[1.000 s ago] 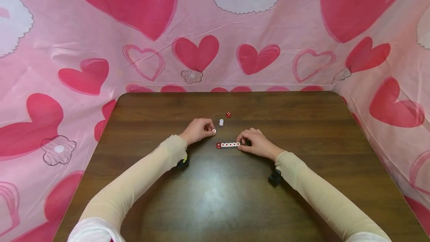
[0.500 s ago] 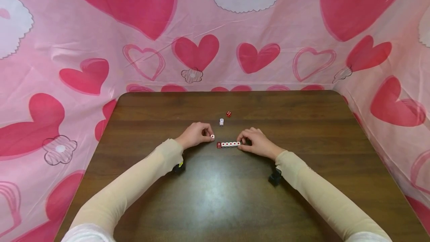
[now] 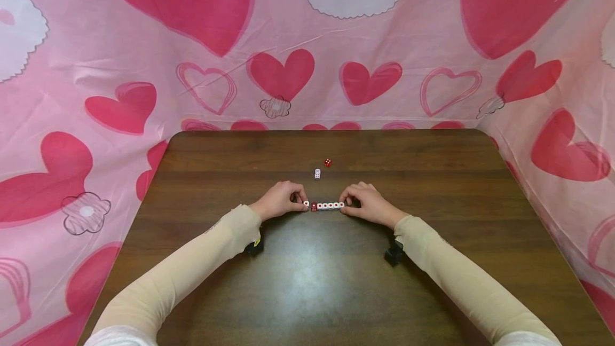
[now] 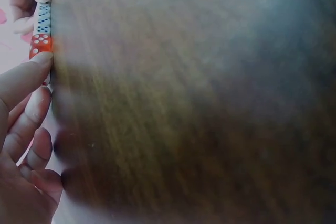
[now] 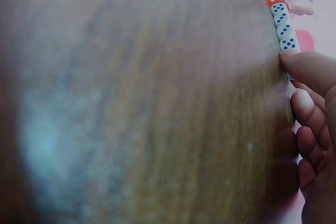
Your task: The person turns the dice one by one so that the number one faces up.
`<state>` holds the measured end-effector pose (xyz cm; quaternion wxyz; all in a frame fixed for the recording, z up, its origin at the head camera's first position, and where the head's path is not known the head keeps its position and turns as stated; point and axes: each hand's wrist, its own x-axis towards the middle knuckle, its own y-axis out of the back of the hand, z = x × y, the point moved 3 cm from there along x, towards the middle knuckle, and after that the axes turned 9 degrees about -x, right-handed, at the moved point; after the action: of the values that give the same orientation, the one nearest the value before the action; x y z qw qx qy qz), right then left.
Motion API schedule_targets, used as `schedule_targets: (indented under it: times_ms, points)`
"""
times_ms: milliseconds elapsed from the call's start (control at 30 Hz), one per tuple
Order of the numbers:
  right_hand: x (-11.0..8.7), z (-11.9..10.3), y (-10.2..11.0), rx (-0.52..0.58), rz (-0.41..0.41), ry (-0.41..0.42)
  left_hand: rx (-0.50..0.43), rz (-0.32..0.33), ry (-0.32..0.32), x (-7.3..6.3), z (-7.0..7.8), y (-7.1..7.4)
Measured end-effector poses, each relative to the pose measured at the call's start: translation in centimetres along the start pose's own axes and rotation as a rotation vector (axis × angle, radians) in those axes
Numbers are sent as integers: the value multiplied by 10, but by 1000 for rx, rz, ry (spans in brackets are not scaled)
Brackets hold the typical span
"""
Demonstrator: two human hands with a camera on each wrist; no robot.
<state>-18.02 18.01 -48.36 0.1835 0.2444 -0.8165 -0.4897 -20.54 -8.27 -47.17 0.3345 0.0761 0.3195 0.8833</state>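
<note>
A short row of dice lies across the middle of the table: a red die (image 3: 314, 206) at its left end, then several white dice (image 3: 330, 205). My left hand (image 3: 281, 199) pinches another white die (image 3: 306, 204) between thumb and finger, just left of the red one. At the row's right end, my right hand (image 3: 367, 204) pinches the last white die (image 3: 341, 204). Blue pips show on the sides of the white dice (image 5: 283, 29) in the right wrist view. In the left wrist view the left thumb mostly hides the die it holds, beside the red die (image 4: 40, 45).
Beyond the row lie white dice (image 3: 317, 174) close together and a single red die (image 3: 328, 163). The brown wooden table (image 3: 307, 292) has a pink heart-patterned cloth (image 3: 326, 89) hanging behind it and at both sides.
My left hand has brought its white die toward me and down to the row's left end, level with the red die. The right hand has stayed at the right end.
</note>
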Motion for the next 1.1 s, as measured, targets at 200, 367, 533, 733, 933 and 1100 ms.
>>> schedule_targets:
  times_ms: [200, 367, 533, 733, 933, 1100]
  points:
    - [0, 0, 0, -2, 3, -3, -3, -13, -17, 0, 1, -1]
    - [-1, 0, 1, 4, 1, -4, 2, -7, -32, 0, -1, -3]
    - [-1, 0, 1, -1, -1, -12, 40, 12, -30, -2, -1, -4]
    - [-1, 1, -1, -11, -6, -13, 51, 8, 3, -7, 5, -5]
    - [-1, 1, -2, -3, -2, -13, 50, 7, 8, -7, 4, -5]
    - [0, 0, -1, 7, 2, -12, 31, 9, 7, -8, -1, -5]
